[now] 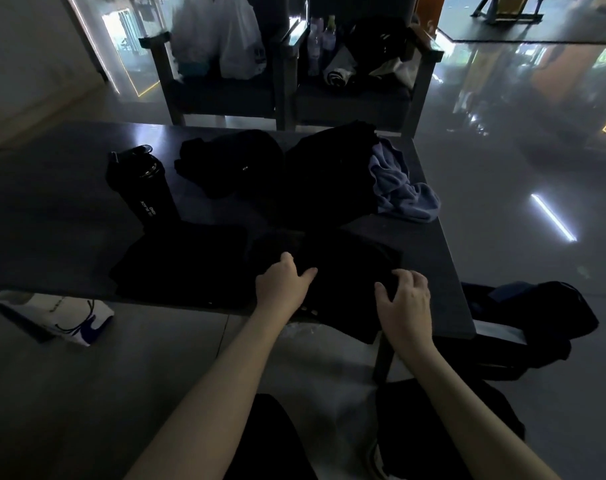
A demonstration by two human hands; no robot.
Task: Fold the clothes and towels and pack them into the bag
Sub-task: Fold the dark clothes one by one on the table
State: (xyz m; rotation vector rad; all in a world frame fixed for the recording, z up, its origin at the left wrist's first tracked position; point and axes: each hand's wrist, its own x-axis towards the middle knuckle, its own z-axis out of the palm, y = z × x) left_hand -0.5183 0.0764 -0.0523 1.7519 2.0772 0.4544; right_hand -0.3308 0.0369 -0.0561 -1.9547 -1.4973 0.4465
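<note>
**Kid:** What is lying under the hands?

**Friend:** A soft black cloth [346,268] is lying flat at the near edge of the smooth, dark table [52,237]. One corner is hanging over the edge.

**Kid:** What is the left hand doing?

**Friend:** The left hand [284,282] is resting on top of the cloth. Its fingers are reaching out and its thumb is sticking out to the side. It is pressing, not grabbing.

**Kid:** And the right hand?

**Friend:** The right hand [407,299] is sitting on the right part of the cloth. Its fingers are bending like a claw, with the tips touching the cloth. It is so dark there that I cannot tell if it is pinching the cloth or only touching it.

**Kid:** Where is the cloth going from there?

**Friend:** It is spreading out between both hands and past the fingertips.

**Kid:** What else is sitting around?

**Friend:** A flat black piece [180,265] is lying just to the left. Behind it a tall, shiny black bottle [145,181] is standing. Two lumpy black heaps, a small one [232,161] and a big one [329,174], are sitting farther back. A crumpled, fluffy blue towel [398,188] is touching the big heap. A black bag [536,317] is slumping on the floor, right of the table.
</note>
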